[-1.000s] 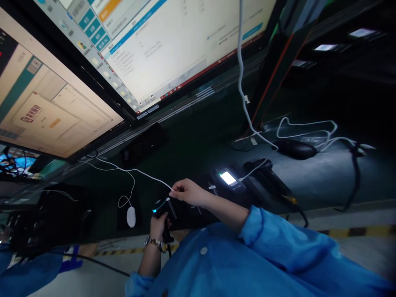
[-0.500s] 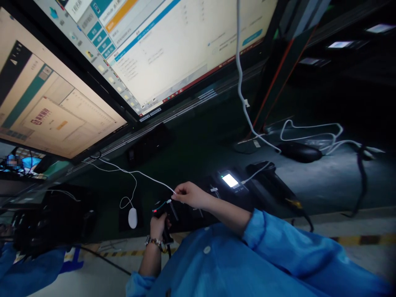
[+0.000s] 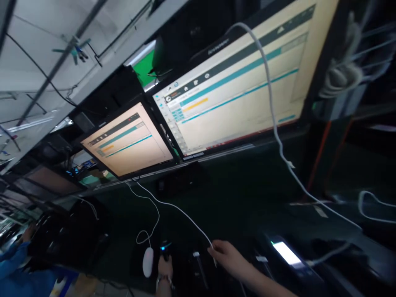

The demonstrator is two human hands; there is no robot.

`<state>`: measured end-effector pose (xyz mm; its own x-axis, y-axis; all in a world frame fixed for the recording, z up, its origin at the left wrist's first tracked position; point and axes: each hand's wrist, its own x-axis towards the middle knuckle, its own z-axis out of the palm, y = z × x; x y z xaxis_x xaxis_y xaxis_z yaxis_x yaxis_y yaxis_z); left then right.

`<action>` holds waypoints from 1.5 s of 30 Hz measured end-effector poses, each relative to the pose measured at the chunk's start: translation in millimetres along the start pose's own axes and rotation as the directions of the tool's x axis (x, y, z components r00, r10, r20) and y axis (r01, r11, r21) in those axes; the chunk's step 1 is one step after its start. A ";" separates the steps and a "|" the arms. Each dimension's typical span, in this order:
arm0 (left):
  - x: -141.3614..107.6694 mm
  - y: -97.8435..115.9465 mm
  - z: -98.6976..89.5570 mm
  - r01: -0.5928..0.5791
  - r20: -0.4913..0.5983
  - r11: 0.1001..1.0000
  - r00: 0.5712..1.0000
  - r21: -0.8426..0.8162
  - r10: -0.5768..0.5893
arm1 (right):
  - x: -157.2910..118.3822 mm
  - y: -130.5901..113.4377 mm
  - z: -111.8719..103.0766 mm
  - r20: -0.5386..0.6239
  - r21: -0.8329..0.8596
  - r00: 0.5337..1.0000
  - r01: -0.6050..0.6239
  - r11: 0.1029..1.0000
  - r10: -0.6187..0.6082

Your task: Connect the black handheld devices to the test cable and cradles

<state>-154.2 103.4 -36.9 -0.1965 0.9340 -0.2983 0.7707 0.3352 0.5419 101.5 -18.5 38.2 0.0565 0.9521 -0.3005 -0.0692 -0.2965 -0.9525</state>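
The right hand point(image 3: 227, 256) is pinching a thin, limp white cable point(image 3: 182, 212) near its end. The left hand point(image 3: 165, 267) is gripping a dark device point(image 3: 166, 248); the cable is probably best held at its plug.

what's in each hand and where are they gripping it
Right hand pinches the white cable near its end. Left hand grips a dark device from below.
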 end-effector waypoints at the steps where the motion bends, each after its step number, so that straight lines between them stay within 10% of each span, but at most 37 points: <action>1: -4.9 -2.4 6.9 -0.008 -0.071 0.999 0.997 0.032 0.010 | -0.1 0.9 2.0 0.013 -0.006 1.000 0.016 1.000 -0.016; 4: -30.3 -8.8 39.9 -0.111 -0.128 0.968 0.981 0.227 0.143 | -2.6 2.7 6.1 0.039 -0.014 0.999 0.017 1.000 -0.016; 10: -70.3 1.4 86.8 -0.232 0.308 0.841 0.948 0.489 0.083 | 1.4 14.8 15.1 0.050 -0.074 0.999 0.023 0.997 -0.019; 13: -71.3 15.1 74.7 -0.243 0.329 0.921 0.934 0.306 0.138 | 4.2 18.8 19.2 0.037 -0.095 0.999 0.025 0.995 -0.022; 16: -71.3 22.3 57.3 0.082 0.274 0.960 0.962 -0.269 -0.005 | 1.9 15.9 19.1 0.046 -0.030 0.999 0.001 1.000 0.000; 21: -94.5 21.5 35.5 0.424 0.530 0.646 0.847 -0.635 -0.034 | -8.1 0.2 14.1 -0.042 0.317 0.999 0.014 0.948 -0.001; 25: -128.0 30.2 13.0 0.777 0.756 -0.041 0.621 -0.628 0.207 | -17.4 -12.3 17.8 -0.040 0.393 0.997 0.076 0.917 -0.066; 27: -141.0 36.7 3.4 0.847 0.790 -0.164 0.531 -0.506 0.306 | -22.7 -17.1 22.2 -0.005 0.390 0.996 0.086 0.917 -0.091; 34: -154.8 48.5 -12.0 0.840 0.714 -0.121 0.518 -0.529 0.471 | -37.9 -28.9 28.1 -0.034 0.356 0.987 0.157 0.921 -0.155; 45: -150.1 44.0 -12.1 0.715 0.668 0.040 0.629 -0.697 0.397 | -43.1 -34.8 38.4 0.080 0.417 0.984 0.112 0.902 -0.159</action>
<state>-98.0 -20.6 41.2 0.5871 0.6382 -0.4980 -0.5324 0.7679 0.3563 63.2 -46.4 86.1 -0.0127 0.9901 -0.1400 -0.4716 -0.1294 -0.8722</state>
